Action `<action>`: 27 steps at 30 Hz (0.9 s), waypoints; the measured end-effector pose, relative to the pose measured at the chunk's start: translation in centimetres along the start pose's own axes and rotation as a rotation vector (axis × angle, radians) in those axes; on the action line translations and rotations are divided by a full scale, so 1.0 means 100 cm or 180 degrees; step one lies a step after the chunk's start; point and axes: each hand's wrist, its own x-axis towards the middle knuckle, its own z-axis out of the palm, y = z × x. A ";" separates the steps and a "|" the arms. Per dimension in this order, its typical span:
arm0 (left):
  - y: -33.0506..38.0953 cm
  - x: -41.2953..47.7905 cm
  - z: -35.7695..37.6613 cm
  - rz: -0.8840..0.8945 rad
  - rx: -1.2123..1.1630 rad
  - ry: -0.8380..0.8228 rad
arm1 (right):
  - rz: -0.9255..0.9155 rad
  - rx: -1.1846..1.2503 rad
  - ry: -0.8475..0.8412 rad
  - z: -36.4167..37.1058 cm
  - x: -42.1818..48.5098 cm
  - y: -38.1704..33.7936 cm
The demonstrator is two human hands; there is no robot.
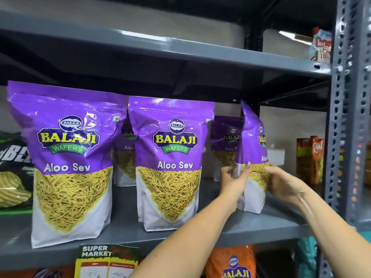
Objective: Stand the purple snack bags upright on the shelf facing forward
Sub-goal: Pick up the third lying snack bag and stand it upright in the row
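My left hand (233, 176) pinches the near edge of a purple Aloo Sev bag (253, 157), thumb on one side and fingers curled round the silvery seam. My right hand (281, 182) is spread flat against the bag's right side, fingers pressed to the front panel. This bag stands on its base on the grey metal shelf (261, 223), toward the right end, but it is turned sideways so its front faces right rather than out at me.

Left of it, the middle Aloo Sev bag (170, 163) stands upright, label facing forward. Further left, the left Aloo Sev bag (68, 163) also stands upright and faces forward, nearest the shelf's front edge. Behind these, two rear bags (225, 137) stand farther back, partly hidden.

A dark crisp bag (14, 173) sits at the far left. An orange juice carton (310, 159) stands beyond the grey upright post (345, 117) area on the right. A supermarket price tag (106, 261) hangs below the shelf edge.
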 end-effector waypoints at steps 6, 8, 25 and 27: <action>-0.004 0.007 -0.018 0.0205 0.0141 -0.0064 | 0.0084 0.0201 0.0341 -0.006 -0.006 0.007; -0.004 0.005 -0.019 0.0224 0.0108 0.0065 | 0.0057 -0.0156 0.0386 -0.003 -0.008 0.011; 0.003 -0.026 -0.023 0.0292 0.0536 0.0171 | -0.0570 -0.0345 0.1111 0.012 -0.035 0.022; 0.001 -0.032 -0.024 0.0319 0.0546 0.0135 | -0.0640 -0.0332 0.1057 0.013 -0.045 0.022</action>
